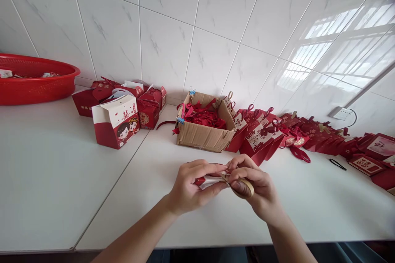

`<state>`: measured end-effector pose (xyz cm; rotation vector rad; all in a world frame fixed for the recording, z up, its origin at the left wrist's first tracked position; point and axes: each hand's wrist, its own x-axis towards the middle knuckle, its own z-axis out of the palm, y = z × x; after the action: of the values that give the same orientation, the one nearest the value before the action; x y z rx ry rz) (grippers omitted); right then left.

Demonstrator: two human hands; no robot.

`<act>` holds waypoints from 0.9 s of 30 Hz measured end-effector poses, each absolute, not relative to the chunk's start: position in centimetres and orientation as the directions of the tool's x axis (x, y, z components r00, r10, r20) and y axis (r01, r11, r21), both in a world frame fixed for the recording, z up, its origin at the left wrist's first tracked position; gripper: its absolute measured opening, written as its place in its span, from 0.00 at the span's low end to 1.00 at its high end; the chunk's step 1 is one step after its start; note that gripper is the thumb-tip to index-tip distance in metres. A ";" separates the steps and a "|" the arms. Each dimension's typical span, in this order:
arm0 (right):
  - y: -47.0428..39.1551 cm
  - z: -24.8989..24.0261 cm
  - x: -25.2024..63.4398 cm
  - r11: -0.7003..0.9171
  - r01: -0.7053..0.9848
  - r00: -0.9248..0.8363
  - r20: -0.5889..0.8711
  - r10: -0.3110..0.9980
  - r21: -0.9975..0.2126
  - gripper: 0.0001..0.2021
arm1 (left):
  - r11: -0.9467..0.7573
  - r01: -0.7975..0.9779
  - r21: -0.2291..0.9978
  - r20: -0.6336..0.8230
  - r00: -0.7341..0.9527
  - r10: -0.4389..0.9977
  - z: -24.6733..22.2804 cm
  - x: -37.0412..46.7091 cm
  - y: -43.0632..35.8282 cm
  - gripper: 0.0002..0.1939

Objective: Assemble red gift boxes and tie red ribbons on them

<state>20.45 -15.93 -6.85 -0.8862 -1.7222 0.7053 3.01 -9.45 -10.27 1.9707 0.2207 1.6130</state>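
Near the table's front middle, my left hand (193, 185) is wrapped round a small red and white box (210, 181), mostly covered by the fingers. My right hand (254, 185) touches the same box at its right end, its fingers pinching a looped beige ribbon (250, 189) that curls round the thumb. Just beyond my hands is an open cardboard box (205, 137) holding a heap of red ribbons (205, 117), with blue clips on its left rim.
A red and white carton (115, 123) stands left among other red boxes (149, 109). A red basket (37, 86) is far left. Many red boxes (262, 137) line the tiled wall rightward, near a black loop (338, 164) and a power strip (341, 113).
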 end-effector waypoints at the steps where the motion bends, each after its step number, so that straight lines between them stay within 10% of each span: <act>1: -15.9 -6.8 20.5 0.545 0.223 -0.202 0.509 0.837 -0.808 0.05 | -0.818 -0.233 0.525 0.844 0.263 0.467 -10.3 3.0 -9.4 0.16; 27: -15.9 -7.3 20.7 0.617 0.193 -0.260 0.566 0.782 -0.763 0.12 | -0.791 -0.242 0.563 0.815 0.321 0.482 -9.9 2.7 -9.6 0.06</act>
<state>20.71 -15.93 -7.34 -0.7932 -1.7793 0.6936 2.70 -9.61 -9.86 1.9769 0.2108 1.5218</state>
